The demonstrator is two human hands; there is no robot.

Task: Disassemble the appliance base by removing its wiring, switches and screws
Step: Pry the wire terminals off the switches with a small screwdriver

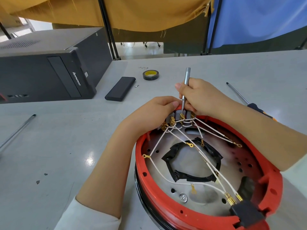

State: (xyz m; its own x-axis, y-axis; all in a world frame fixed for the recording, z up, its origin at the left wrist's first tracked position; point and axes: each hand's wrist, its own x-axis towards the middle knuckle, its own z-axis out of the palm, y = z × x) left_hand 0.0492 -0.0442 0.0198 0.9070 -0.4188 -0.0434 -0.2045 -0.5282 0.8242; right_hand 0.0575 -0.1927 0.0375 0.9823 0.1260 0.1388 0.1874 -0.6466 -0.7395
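Note:
The round red appliance base [272, 191] lies open side up on the grey table, its metal plate crossed by white wires [159, 170] with brass terminals. A row of grey switches [180, 115] with brass connectors sits at its far rim. My left hand [154, 113] grips that rim and the switches from the left. My right hand [204, 97] holds a slim silver screwdriver [186, 87] upright, its tip down on a switch terminal. A black connector block [247, 213] sits at the near rim.
A black computer tower [49, 67] lies at the left. A black flat case [120, 88], a small bit [136, 86] and a roll of black tape [150, 75] lie beyond the base. A long screwdriver [237, 93] lies right, a metal rod [18, 130] left.

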